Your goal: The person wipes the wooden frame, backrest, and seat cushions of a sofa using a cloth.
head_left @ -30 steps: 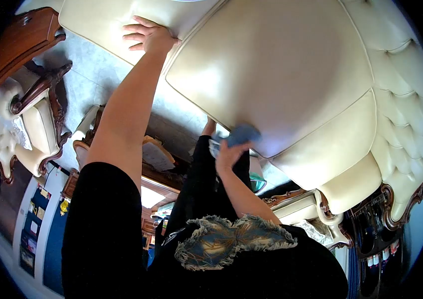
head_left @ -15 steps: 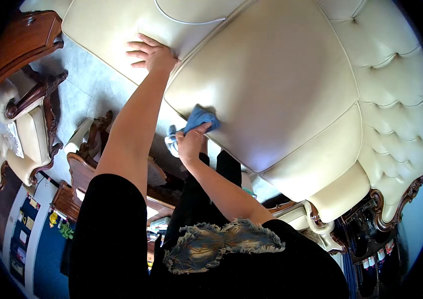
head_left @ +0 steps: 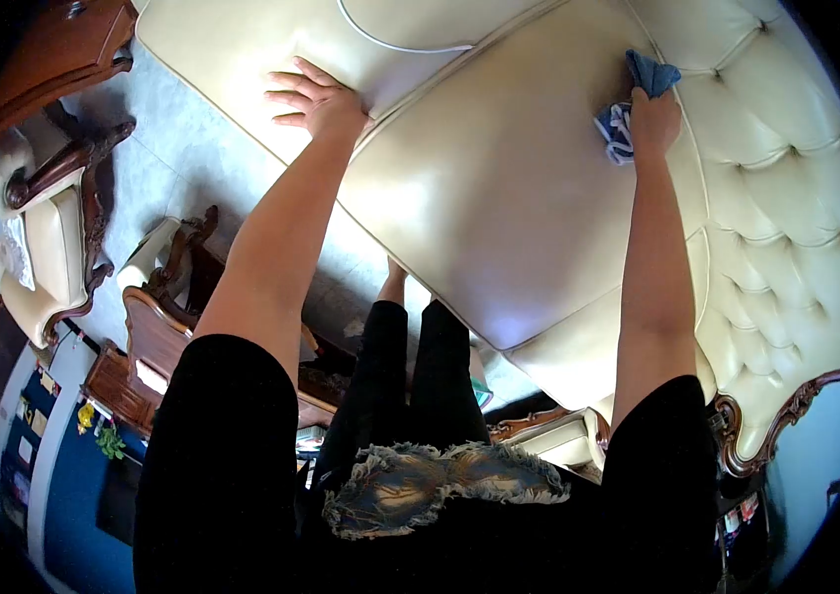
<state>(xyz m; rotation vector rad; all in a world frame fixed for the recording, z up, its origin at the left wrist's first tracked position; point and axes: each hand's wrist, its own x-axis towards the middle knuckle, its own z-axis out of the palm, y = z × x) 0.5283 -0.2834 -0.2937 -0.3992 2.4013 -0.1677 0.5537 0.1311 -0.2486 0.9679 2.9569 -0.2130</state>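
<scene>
A blue cloth (head_left: 650,73) is bunched in my right hand (head_left: 655,121), whose fingers are closed round it. That hand presses the cloth on the cream leather seat cushion (head_left: 499,198), near the seam at the foot of the tufted sofa backrest (head_left: 786,188). A striped, paler end of the cloth hangs out on the left side of the hand. My left hand (head_left: 326,104) lies with fingers spread on the neighbouring cushion (head_left: 232,59), close to the gap between the two cushions. A thin white cable (head_left: 400,46) runs over that cushion above it.
A carved wooden armchair with cream upholstery (head_left: 53,243) stands at the left on the grey tiled floor (head_left: 157,139). Dark wooden furniture (head_left: 157,342) is close by my legs. At the upper left is a brown wooden cabinet (head_left: 53,59); a green plant (head_left: 110,443) shows lower left.
My right hand has carried the cloth from the cushion's front edge across to the backrest side. The left hand stays spread on its cushion. The view has shifted slightly.
</scene>
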